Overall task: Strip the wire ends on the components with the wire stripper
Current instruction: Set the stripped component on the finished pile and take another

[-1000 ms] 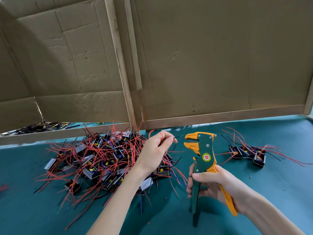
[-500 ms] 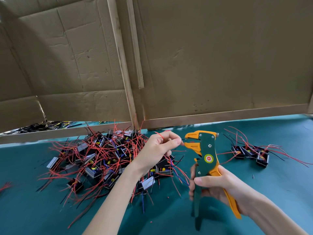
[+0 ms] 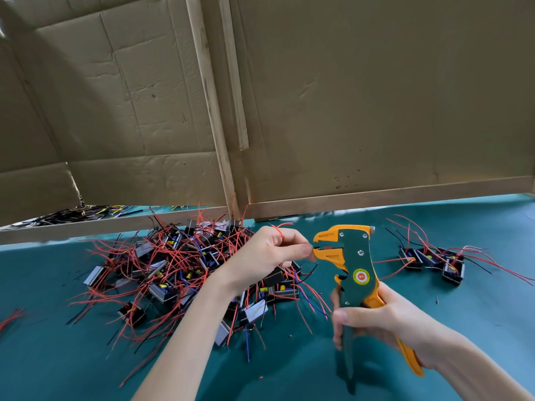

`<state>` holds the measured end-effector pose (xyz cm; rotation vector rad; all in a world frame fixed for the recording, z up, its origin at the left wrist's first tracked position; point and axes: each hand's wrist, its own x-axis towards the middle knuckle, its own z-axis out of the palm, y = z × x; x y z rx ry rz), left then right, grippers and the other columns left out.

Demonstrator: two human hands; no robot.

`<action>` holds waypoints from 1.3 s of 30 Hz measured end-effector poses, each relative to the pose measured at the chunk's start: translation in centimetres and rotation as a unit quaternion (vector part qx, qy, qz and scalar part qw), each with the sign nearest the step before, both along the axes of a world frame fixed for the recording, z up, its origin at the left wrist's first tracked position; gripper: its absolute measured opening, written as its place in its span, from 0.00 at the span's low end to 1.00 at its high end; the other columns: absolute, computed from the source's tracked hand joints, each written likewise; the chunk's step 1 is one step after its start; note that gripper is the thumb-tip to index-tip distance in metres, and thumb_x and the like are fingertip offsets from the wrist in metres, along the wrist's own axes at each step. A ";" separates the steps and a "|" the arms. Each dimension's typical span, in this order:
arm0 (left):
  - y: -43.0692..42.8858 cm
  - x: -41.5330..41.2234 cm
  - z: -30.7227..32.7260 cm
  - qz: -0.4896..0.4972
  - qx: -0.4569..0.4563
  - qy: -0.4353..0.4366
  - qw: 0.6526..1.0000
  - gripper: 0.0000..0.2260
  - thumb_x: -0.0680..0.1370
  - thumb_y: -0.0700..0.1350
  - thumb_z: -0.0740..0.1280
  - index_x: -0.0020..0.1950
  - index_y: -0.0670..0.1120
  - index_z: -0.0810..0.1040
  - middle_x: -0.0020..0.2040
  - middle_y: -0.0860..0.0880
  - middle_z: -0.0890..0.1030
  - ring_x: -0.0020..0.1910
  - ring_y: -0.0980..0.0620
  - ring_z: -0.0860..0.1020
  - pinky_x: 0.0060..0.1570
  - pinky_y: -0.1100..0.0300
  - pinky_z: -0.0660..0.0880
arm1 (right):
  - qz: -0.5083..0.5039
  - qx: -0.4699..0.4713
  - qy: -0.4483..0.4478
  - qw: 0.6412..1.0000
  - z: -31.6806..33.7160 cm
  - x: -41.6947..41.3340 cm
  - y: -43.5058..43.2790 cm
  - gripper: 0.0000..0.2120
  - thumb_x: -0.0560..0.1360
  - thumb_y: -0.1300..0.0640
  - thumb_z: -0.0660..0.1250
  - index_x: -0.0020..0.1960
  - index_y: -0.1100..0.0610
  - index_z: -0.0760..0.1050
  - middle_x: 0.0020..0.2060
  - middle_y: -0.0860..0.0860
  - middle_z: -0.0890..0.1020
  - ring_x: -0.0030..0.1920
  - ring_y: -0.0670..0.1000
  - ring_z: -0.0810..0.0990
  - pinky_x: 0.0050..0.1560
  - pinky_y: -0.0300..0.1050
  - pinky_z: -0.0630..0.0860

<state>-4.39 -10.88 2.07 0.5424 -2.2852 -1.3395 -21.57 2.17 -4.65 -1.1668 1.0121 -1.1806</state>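
Head view. The wire stripper [image 3: 357,264], green-bodied with orange jaws and one orange handle, stands upright with its jaws turned to its left. The right hand [image 3: 385,319] grips it below the round label, fingers curled round both handles and thumb laid across the front. Directly left of the stripper, the left hand [image 3: 269,256] pinches a red wire [image 3: 279,230] between thumb and forefinger, the other fingers curled. The pinching fingertips sit at the mouth of the jaws, which stand slightly apart. Whether the wire end lies between them cannot be told. Left of the stripper and beyond the left forearm lies a heaped pile of components [image 3: 179,273], small black blocks trailing red, black and blue leads. Right of the stripper, well apart from it, a short row of components [image 3: 431,260] lies with leads fanned outward. All rest on the green table mat [image 3: 477,328]. Behind the stripper stands a cardboard wall [image 3: 362,96].
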 end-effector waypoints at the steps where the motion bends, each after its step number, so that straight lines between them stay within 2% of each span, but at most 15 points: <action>1: -0.1 0.2 0.0 -0.005 0.000 -0.002 1.000 0.08 0.80 0.41 0.65 0.44 0.43 0.81 0.30 0.60 0.76 0.31 0.59 0.66 0.36 0.70 0.65 | -0.004 0.001 0.008 1.000 0.1 0.1 0.0 0.14 0.63 0.51 0.81 0.41 0.56 0.79 0.35 0.63 0.80 0.37 0.61 0.79 0.42 0.51 0.78; 4: -0.4 0.5 0.1 -0.018 0.003 -0.012 1.000 0.07 0.79 0.39 0.65 0.44 0.42 0.81 0.30 0.60 0.75 0.30 0.59 0.66 0.35 0.71 0.65 | -0.018 0.002 0.034 0.999 0.0 0.3 0.1 0.17 0.62 0.48 0.82 0.38 0.55 0.77 0.32 0.61 0.79 0.33 0.59 0.78 0.40 0.49 0.78; 8: -0.7 0.9 0.1 -0.037 0.011 -0.030 0.999 0.08 0.79 0.39 0.65 0.42 0.45 0.81 0.32 0.57 0.76 0.32 0.56 0.67 0.37 0.67 0.66 | -0.031 -0.005 0.067 0.997 0.0 0.7 0.2 0.14 0.63 0.49 0.79 0.34 0.54 0.76 0.27 0.60 0.78 0.28 0.56 0.77 0.38 0.39 0.76; 10: -0.7 0.9 0.0 -0.036 0.032 -0.023 0.999 0.06 0.80 0.39 0.64 0.44 0.44 0.78 0.35 0.51 0.74 0.33 0.54 0.66 0.37 0.66 0.67 | -0.066 -0.008 0.078 0.995 -0.1 1.3 0.1 0.16 0.62 0.47 0.78 0.32 0.56 0.74 0.24 0.60 0.76 0.26 0.55 0.74 0.35 0.38 0.75; 13: -0.4 0.3 -0.5 -0.007 0.171 0.048 0.984 0.04 0.79 0.39 0.62 0.47 0.44 0.67 0.34 0.51 0.65 0.32 0.55 0.60 0.34 0.64 0.64 | -0.163 0.011 0.058 0.985 -0.8 2.2 -0.2 0.20 0.57 0.44 0.76 0.25 0.56 0.71 0.20 0.58 0.70 0.20 0.54 0.68 0.24 0.42 0.70; 15: -0.3 -0.3 -1.0 -0.005 0.258 0.089 0.962 0.06 0.79 0.40 0.58 0.44 0.46 0.62 0.34 0.51 0.65 0.32 0.54 0.59 0.35 0.62 0.61 | -0.167 0.010 0.023 0.986 -0.9 2.5 -0.3 0.17 0.57 0.47 0.77 0.26 0.55 0.72 0.21 0.58 0.71 0.20 0.55 0.70 0.24 0.42 0.70; 16: -0.3 -0.7 -1.2 0.004 0.266 0.101 0.959 0.07 0.81 0.40 0.56 0.43 0.46 0.62 0.35 0.50 0.65 0.32 0.54 0.59 0.35 0.62 0.60 | -0.147 0.010 -0.011 0.989 -0.7 2.4 -0.3 0.14 0.58 0.50 0.78 0.29 0.56 0.75 0.24 0.60 0.73 0.23 0.56 0.73 0.26 0.44 0.73; 18: -0.4 -1.3 -1.8 0.032 0.234 0.110 0.965 0.12 0.84 0.40 0.50 0.40 0.45 0.63 0.36 0.49 0.66 0.32 0.54 0.59 0.33 0.64 0.60 | -0.118 0.013 -0.091 0.989 -0.4 2.1 -0.5 0.07 0.62 0.61 0.77 0.35 0.58 0.79 0.32 0.63 0.78 0.32 0.60 0.79 0.35 0.50 0.79; 20: -0.8 -1.6 -2.4 0.060 0.176 0.101 0.977 0.15 0.85 0.42 0.49 0.41 0.44 0.67 0.37 0.49 0.66 0.32 0.55 0.59 0.33 0.65 0.61 | -0.127 0.015 -0.127 0.984 -0.3 1.4 -0.7 0.08 0.62 0.68 0.75 0.38 0.59 0.81 0.35 0.63 0.79 0.36 0.62 0.81 0.38 0.53 0.81; 25: -2.1 -1.8 -4.1 0.131 0.031 0.027 0.991 0.16 0.85 0.49 0.50 0.44 0.47 0.74 0.31 0.55 0.62 0.28 0.56 0.59 0.34 0.59 0.60 | -0.148 0.010 -0.144 0.978 0.1 0.0 -0.8 0.08 0.61 0.65 0.76 0.39 0.60 0.82 0.36 0.62 0.80 0.38 0.62 0.82 0.40 0.53 0.81; 29: -2.0 -1.9 -5.4 0.165 0.047 -0.003 0.985 0.15 0.76 0.57 0.50 0.44 0.51 0.73 0.32 0.56 0.64 0.31 0.56 0.62 0.43 0.53 0.62 | -0.148 0.026 -0.144 0.978 0.0 0.1 -0.9 0.02 0.64 0.62 0.72 0.36 0.61 0.82 0.36 0.62 0.80 0.37 0.61 0.82 0.41 0.54 0.81; 33: -1.5 -2.5 -6.0 0.162 0.091 0.046 0.982 0.21 0.78 0.53 0.48 0.46 0.48 0.80 0.33 0.54 0.61 0.29 0.56 0.59 0.35 0.59 0.59 | -0.133 0.033 -0.136 0.981 -0.4 0.2 -1.1 0.04 0.64 0.65 0.74 0.38 0.61 0.82 0.36 0.63 0.80 0.38 0.61 0.81 0.40 0.54 0.81; 36: -1.2 -2.7 -5.9 0.150 0.058 0.046 0.986 0.18 0.84 0.48 0.53 0.43 0.49 0.81 0.25 0.59 0.70 0.26 0.60 0.63 0.33 0.64 0.63 | -0.132 0.032 -0.136 0.981 -0.6 0.1 -1.1 0.05 0.64 0.61 0.73 0.40 0.61 0.82 0.37 0.64 0.80 0.38 0.62 0.82 0.41 0.54 0.81; 39: -1.1 -2.6 -5.6 0.146 0.053 0.095 0.983 0.13 0.83 0.46 0.59 0.42 0.47 0.79 0.25 0.59 0.72 0.25 0.60 0.63 0.34 0.67 0.63 | -0.116 0.020 -0.127 0.985 -0.8 -0.1 -1.1 0.07 0.65 0.60 0.74 0.42 0.61 0.81 0.38 0.64 0.80 0.39 0.63 0.82 0.41 0.53 0.80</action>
